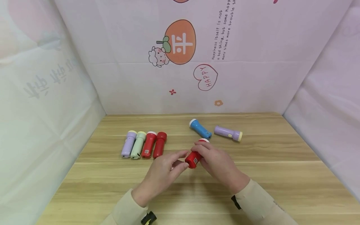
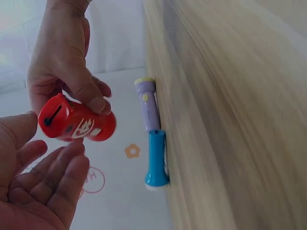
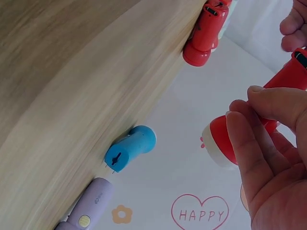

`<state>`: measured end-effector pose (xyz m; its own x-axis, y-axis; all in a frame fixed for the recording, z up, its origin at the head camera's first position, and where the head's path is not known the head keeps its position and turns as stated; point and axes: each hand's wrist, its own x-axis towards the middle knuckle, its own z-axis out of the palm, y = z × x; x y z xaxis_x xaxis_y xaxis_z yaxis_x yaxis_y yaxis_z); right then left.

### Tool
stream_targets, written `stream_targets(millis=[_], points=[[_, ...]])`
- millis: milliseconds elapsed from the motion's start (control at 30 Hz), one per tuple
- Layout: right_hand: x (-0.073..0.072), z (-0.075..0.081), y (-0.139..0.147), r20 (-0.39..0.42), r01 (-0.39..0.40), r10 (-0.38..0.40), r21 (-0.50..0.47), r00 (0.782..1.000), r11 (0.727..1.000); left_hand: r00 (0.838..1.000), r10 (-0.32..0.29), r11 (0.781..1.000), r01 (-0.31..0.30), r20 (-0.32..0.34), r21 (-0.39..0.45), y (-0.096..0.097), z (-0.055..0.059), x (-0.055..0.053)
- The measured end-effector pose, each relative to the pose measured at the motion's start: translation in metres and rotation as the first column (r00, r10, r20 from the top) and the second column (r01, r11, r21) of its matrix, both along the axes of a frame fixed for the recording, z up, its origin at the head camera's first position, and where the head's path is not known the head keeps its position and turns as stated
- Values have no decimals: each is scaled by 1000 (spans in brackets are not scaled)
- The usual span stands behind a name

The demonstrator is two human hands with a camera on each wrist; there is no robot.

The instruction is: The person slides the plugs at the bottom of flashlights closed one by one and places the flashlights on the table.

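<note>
A red flashlight (image 1: 192, 158) with a white lens rim is held up over the table in my right hand (image 1: 217, 161). The thumb and fingers of that hand wrap its body, and the white front end points away from me. My left hand (image 1: 160, 173) is beside the tail end, its thumb tip right at the edge. In the left wrist view the left fingers (image 2: 53, 184) spread loosely below the flashlight, and a dark slot shows on its tail. The right wrist view shows the white rim (image 3: 214, 151) past the right fingertips.
On the left lie a purple flashlight (image 1: 129, 144), a pale green one (image 1: 138, 145), a red one with a white rim (image 1: 149, 144) and an all-red one (image 1: 160, 144), side by side. Behind the right hand lie a blue flashlight (image 1: 200, 128) and another purple one (image 1: 225, 132). Printed cloth surrounds the wooden table.
</note>
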<state>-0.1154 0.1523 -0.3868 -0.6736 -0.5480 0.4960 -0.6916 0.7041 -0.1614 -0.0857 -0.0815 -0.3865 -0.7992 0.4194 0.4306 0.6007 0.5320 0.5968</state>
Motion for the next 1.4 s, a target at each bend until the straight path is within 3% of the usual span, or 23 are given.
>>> stream_targets(millis=[100,167,267,367,500,600,700,833,1033,1167,1400], points=[[-2,-2,0,2,11,-11,3,1000,1000,995,60,993,-68,-79,-101,-6,2,2],[-3,-2,0,9,11,-11,2,1000,1000,983,107,971,-135,-149,-197,-10,3,3],[-5,-4,1,18,11,-11,9,1000,1000,958,160,915,-235,-240,-329,-17,2,5],[-8,-5,0,21,10,-10,22,1000,1000,931,196,837,-322,-307,-443,-23,0,6],[-13,-7,-2,32,14,-16,60,999,998,928,257,736,-370,-271,-567,-28,-2,9],[-17,-8,-5,40,23,-27,110,999,994,930,310,698,-363,-196,-618,-32,-5,11],[-21,-8,-9,49,35,-43,161,998,986,928,350,691,-349,-130,-633,-35,-7,12],[-27,-10,-16,84,37,-58,234,995,972,919,382,681,-348,-93,-644,-37,-9,12],[-41,-9,-30,138,1,-49,323,989,946,909,408,674,-358,-77,-647,-38,-10,11],[-52,-12,-39,131,-30,-20,376,991,926,909,411,671,-357,-76,-650,-38,-10,11],[-66,-18,-51,90,-86,54,393,994,915,912,400,671,-360,-92,-648,-37,-11,11]])
